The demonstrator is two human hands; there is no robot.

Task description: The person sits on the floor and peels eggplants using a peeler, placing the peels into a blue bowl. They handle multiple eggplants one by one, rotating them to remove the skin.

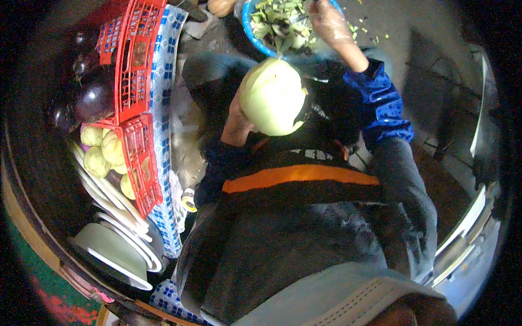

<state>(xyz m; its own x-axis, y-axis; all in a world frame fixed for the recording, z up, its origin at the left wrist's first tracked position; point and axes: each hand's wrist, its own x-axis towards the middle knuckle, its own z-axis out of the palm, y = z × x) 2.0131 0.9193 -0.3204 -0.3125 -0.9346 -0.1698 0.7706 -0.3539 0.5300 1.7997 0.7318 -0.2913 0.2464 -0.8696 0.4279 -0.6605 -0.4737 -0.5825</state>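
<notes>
My left hand [236,120] is wrapped round the left side of a large, pale, smooth vegetable that looks like a peeled round eggplant [273,98]. It is held in front of my lap, and a thin flap stands out at its lower right edge. Up and to the right, my right hand [329,26], in a thin clear glove, is over the right side of a blue basin [248,33]. Its fingers are curled round something small and dark that I cannot make out. Green and dark peelings [280,24] fill the basin.
To the left, red plastic baskets [133,70] stand on a surface with a blue-and-white checked edge [166,54]. Dark eggplants [95,93] and pale peeled ones [98,160] lie beside them. White colanders or trays [117,250] stack nearer me. Scraps dot the floor right of the basin.
</notes>
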